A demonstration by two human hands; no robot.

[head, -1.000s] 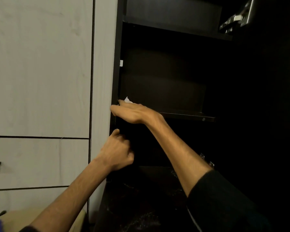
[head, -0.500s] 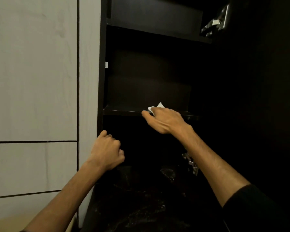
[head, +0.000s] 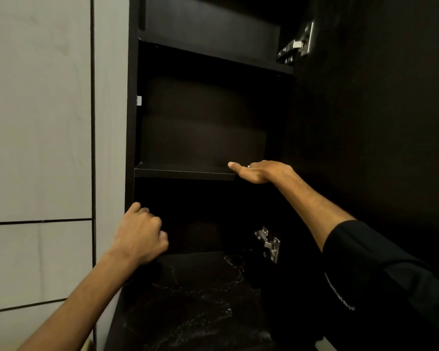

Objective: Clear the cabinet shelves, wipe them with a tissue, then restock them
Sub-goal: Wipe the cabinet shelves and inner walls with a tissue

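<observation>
Dark shelf point(head: 183, 171) lay under the right hand point(head: 262, 171), grip flat, fingers straight, tissue hidden; left hand point(head: 140, 235) curled, holding nothing, below it.

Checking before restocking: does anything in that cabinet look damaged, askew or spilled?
Nothing stands out. The middle shelf sits level and bare, with the right hand flat at its right end. Both hinges look intact. The cabinet's dark lower part is too dim to judge.

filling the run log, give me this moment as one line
phase: wiping | right hand: flat on middle shelf, right end | tissue: hidden | left hand: curled, by cabinet edge
</observation>
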